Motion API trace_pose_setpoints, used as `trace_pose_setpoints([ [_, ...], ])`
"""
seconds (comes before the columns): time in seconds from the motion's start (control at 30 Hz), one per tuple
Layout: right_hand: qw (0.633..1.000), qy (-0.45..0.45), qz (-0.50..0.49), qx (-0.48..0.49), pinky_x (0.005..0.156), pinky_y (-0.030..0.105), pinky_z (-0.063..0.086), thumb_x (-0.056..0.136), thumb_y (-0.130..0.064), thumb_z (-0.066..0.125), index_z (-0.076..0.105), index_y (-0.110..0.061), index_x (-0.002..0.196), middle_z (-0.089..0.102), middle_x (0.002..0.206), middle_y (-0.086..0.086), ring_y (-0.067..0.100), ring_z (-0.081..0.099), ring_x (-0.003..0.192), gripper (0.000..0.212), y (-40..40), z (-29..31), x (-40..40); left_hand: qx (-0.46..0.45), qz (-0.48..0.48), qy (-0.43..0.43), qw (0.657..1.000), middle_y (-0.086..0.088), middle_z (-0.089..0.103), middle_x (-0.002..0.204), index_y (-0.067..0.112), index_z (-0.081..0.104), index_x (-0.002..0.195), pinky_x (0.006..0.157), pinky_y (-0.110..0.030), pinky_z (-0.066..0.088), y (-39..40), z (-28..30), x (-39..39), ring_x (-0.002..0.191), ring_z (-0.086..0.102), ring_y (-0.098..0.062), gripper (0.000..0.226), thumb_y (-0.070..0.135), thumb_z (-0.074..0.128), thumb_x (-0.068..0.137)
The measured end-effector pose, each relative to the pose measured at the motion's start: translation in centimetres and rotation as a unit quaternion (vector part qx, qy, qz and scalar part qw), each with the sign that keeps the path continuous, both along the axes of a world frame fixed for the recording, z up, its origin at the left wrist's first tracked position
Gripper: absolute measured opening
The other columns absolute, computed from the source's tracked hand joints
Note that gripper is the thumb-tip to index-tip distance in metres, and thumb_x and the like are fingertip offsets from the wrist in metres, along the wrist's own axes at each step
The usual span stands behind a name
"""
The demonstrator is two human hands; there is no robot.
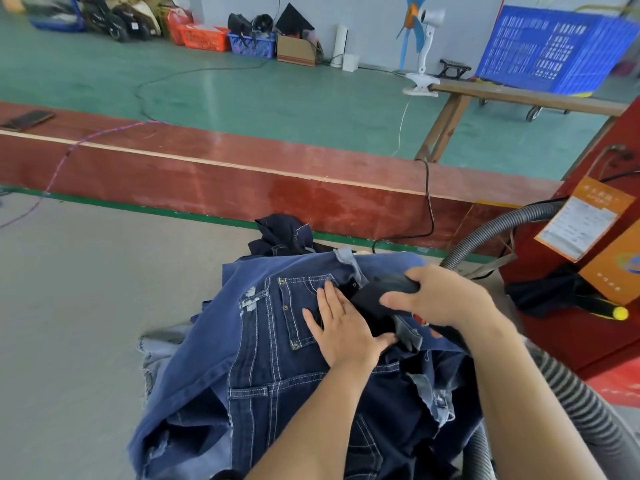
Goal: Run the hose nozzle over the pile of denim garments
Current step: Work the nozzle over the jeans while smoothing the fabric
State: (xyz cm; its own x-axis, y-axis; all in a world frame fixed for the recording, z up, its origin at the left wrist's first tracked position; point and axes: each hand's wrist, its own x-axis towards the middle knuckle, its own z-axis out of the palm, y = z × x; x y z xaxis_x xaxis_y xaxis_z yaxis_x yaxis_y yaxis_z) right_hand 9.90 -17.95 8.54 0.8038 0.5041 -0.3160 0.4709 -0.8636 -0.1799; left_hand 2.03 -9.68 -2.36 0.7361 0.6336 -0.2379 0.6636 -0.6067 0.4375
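Nozzle in right grip (on denim)

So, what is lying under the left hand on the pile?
The left hand rests flat on the top denim garment, beside its stitched pocket. The right hand grips the black nozzle next to it. More denim lies below, but the table under the pile is covered.

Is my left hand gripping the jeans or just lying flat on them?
Lying flat: the left hand rests with straight fingers on the denim pile, not bunching cloth.
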Motion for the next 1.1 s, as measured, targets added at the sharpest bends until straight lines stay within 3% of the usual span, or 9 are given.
trace_pose_setpoints([
  [0.13, 0.999, -0.047, 0.003, -0.001, 0.061, 0.03, 0.044, 0.089, -0.06, 0.052, 0.052, -0.023, 0.115, 0.054, 0.082, -0.007, 0.018, 0.055, 0.077, 0.044, 1.8, -1.8, -0.7, 0.008, 0.002, -0.006, 1.0, -0.005, -0.021, 0.16, 0.002, -0.008, 0.152, 0.115, -0.051, -0.014, 0.0, -0.1, 0.0, 0.146, -0.021, -0.02, 0.12, 0.071, 0.057, 0.078],
  [0.2, 0.996, -0.084, 0.005, 0.022, 0.054, 0.028, 0.04, 0.091, -0.057, 0.051, 0.053, -0.022, 0.119, 0.056, 0.083, -0.006, 0.018, 0.055, 0.074, 0.045, 2.6, -2.5, -1.2, 0.008, 0.004, -0.011, 1.0, -0.004, -0.02, 0.16, 0.003, -0.006, 0.152, 0.115, -0.051, -0.014, 0.0, -0.1, 0.1, 0.147, -0.021, -0.02, 0.118, 0.071, 0.057, 0.078],
  [0.37, 0.984, -0.103, -0.035, 0.138, 0.051, 0.025, 0.035, 0.091, -0.055, 0.051, 0.054, -0.022, 0.104, 0.059, 0.082, -0.007, 0.016, 0.055, 0.07, 0.035, 2.3, -1.7, -0.9, 0.003, 0.005, -0.017, 1.0, -0.004, -0.019, 0.16, 0.004, -0.008, 0.152, 0.115, -0.051, -0.013, 0.0, -0.1, -0.1, 0.147, -0.02, -0.02, 0.121, 0.071, 0.059, 0.076],
  [0.5, 0.986, -0.078, -0.039, 0.141, 0.057, 0.028, 0.047, 0.089, -0.056, 0.053, 0.051, -0.022, 0.083, 0.063, 0.067, -0.003, 0.018, 0.064, 0.059, 0.035, 0.0, 0.8, -0.2, 0.003, 0.005, -0.007, 1.0, -0.004, -0.02, 0.16, 0.002, -0.011, 0.151, 0.115, -0.051, -0.012, 0.0, 0.0, 0.0, 0.147, -0.02, -0.021, 0.124, 0.072, 0.059, 0.076],
  [0.67, 0.999, -0.031, -0.005, 0.018, 0.07, 0.033, 0.055, 0.086, -0.061, 0.055, 0.049, -0.023, 0.085, 0.063, 0.072, -0.003, 0.019, 0.066, 0.064, 0.038, -0.6, 0.7, -0.4, 0.007, 0.004, 0.003, 1.0, -0.004, -0.022, 0.16, 0.003, -0.012, 0.151, 0.115, -0.051, -0.013, 0.0, 0.1, 0.1, 0.146, -0.022, -0.021, 0.123, 0.072, 0.058, 0.076],
  [0.77, 0.997, -0.071, 0.013, -0.009, 0.061, 0.028, 0.045, 0.088, -0.06, 0.053, 0.049, -0.024, 0.095, 0.055, 0.074, -0.008, 0.017, 0.058, 0.073, 0.037, 0.8, -1.1, -0.7, 0.009, 0.002, 0.003, 1.0, -0.004, -0.022, 0.16, 0.003, -0.01, 0.151, 0.115, -0.051, -0.013, 0.0, 0.0, 0.2, 0.146, -0.022, -0.02, 0.122, 0.072, 0.058, 0.077],
  [0.87, 0.994, -0.111, 0.005, 0.023, 0.049, 0.025, 0.034, 0.091, -0.055, 0.051, 0.054, -0.021, 0.111, 0.054, 0.08, -0.006, 0.018, 0.054, 0.073, 0.039, 2.4, -2.4, -1.4, 0.007, 0.007, -0.014, 1.0, -0.004, -0.02, 0.16, 0.004, -0.006, 0.152, 0.115, -0.051, -0.014, 0.0, -0.1, 0.1, 0.147, -0.02, -0.019, 0.119, 0.071, 0.058, 0.077],
  [0.97, 0.99, -0.101, -0.012, 0.098, 0.055, 0.027, 0.042, 0.092, -0.055, 0.051, 0.055, -0.022, 0.115, 0.06, 0.085, -0.005, 0.019, 0.059, 0.076, 0.041, 2.8, -2.7, -1.5, 0.003, 0.007, -0.019, 1.0, -0.004, -0.019, 0.16, 0.005, -0.005, 0.153, 0.115, -0.051, -0.014, 0.0, -0.1, 0.0, 0.147, -0.021, -0.019, 0.119, 0.071, 0.059, 0.077],
  [1.1, 0.982, -0.081, -0.024, 0.17, 0.057, 0.027, 0.045, 0.088, -0.056, 0.055, 0.054, -0.022, 0.088, 0.06, 0.068, -0.007, 0.017, 0.063, 0.064, 0.034, 1.2, -0.3, -0.4, -0.001, 0.004, -0.018, 1.0, -0.004, -0.019, 0.16, 0.003, -0.009, 0.152, 0.115, -0.051, -0.013, 0.1, 0.0, 0.0, 0.147, -0.02, -0.02, 0.122, 0.07, 0.06, 0.077],
])
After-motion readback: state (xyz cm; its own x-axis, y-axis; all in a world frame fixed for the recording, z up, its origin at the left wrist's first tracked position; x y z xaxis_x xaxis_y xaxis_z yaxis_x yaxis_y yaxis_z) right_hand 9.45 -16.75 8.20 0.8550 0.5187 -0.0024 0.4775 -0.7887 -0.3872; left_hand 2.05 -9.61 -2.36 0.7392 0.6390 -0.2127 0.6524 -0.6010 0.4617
